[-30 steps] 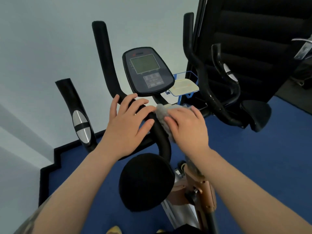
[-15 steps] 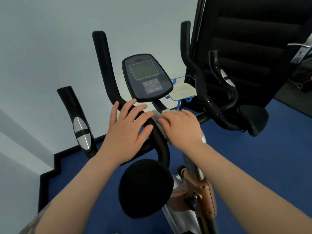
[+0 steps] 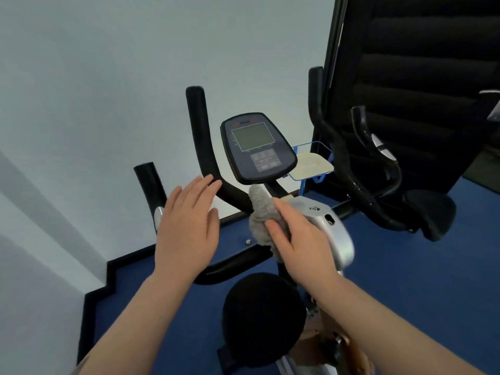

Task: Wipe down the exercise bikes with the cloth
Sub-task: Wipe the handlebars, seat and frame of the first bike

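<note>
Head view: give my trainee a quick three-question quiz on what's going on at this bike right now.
1. True or false: the right hand holds the grey cloth against the handlebar.
2. Multiple choice: the left hand is A) gripping the cloth, B) open with fingers straight near the handlebar, C) pressing the console buttons.
3. Fill in: the black round seat lies ____ the hands in the picture.

Key: 1 true; 2 B; 3 below.
</note>
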`<state>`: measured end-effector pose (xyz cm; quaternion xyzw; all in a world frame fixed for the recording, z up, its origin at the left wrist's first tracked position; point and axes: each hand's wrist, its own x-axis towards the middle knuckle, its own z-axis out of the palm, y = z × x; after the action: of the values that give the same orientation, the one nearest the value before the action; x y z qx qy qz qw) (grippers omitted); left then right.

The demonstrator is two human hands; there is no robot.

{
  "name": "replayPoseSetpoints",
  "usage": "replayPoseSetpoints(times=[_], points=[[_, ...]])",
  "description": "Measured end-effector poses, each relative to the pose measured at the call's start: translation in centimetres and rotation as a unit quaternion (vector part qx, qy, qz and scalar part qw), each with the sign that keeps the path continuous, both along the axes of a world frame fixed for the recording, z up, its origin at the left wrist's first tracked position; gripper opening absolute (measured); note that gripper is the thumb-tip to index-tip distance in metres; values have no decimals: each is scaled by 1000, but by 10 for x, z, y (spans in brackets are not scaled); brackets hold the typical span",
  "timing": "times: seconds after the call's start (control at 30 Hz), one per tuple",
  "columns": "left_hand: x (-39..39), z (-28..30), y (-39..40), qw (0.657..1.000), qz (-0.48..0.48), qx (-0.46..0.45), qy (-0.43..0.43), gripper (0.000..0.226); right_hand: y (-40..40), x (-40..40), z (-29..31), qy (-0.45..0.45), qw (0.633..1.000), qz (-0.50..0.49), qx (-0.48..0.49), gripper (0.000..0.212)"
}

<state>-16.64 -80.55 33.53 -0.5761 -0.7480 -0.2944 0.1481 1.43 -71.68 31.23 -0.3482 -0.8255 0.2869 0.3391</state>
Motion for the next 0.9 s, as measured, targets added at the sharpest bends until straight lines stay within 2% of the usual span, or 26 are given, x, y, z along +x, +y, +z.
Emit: replayPoseSetpoints(times=[0.07,0.13,0.2,0.33,0.43,0.57,0.67,0.77,0.83,0.9], points=[[-4,-2,-4,991,53,70,-101,41,9,-10,7,-43,999,-10,13,27],[-3,-6,-7,983,89,82,-137,38,17,-27,14,-53,998,-21,-15,21],[1,-11,-11,985,100,72,-121,36,17,-33,13,-33,998,-28,-40,19],[6,-17,-17,986,95,75,-111,37,4,-16,3,27,998,28,-49,18],[4,-17,-16,987,96,69,-112,37,18,-33,14,-26,998,17,-47,10],[-7,-13,-16,991,69,59,-94,38,36,-82,43,-57,993,30,-95,17],[-35,4,-13,991,66,83,-77,40,28,-88,41,-79,996,15,-37,13],[-61,20,-1,993,58,93,-51,38,22,-75,35,-94,995,18,9,19],[-73,27,10,993,46,85,-64,37,34,-89,47,-140,990,19,-23,24],[-82,31,20,992,43,77,-90,34,42,-112,61,-138,988,4,-66,31]])
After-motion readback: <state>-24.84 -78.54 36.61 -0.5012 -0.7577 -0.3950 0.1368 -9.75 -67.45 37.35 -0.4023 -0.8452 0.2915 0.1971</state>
